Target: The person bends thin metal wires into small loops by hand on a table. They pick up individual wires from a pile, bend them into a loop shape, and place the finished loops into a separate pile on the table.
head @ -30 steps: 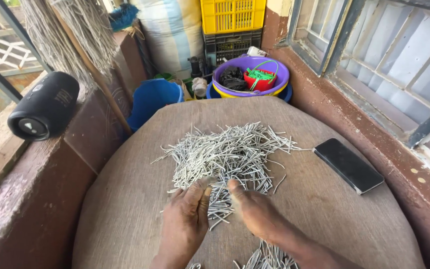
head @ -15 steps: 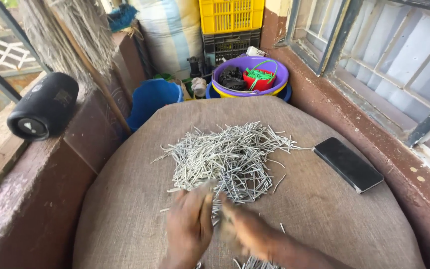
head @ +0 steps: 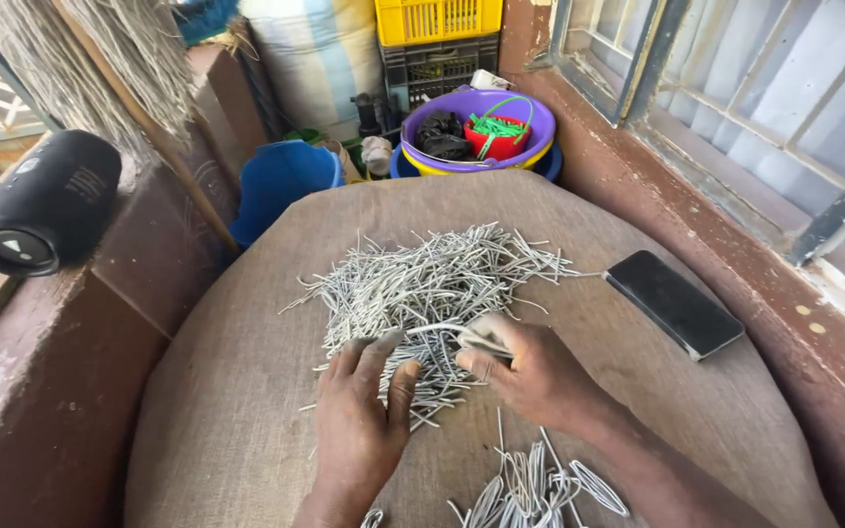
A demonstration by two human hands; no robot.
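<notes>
Right hand (head: 530,376) pinches pale strips (head: 422,288), heaped loosely.

1. A black cylindrical speaker (head: 46,207) lies on the ledge at the left edge of the frame.
2. A black phone (head: 674,302) lies flat at right of centre on the burlap-covered surface (head: 207,391).
3. A purple basin (head: 477,115) sits at upper centre, below a yellow crate (head: 438,18).
4. A blue bucket (head: 281,181) stands left of the basin.
</notes>
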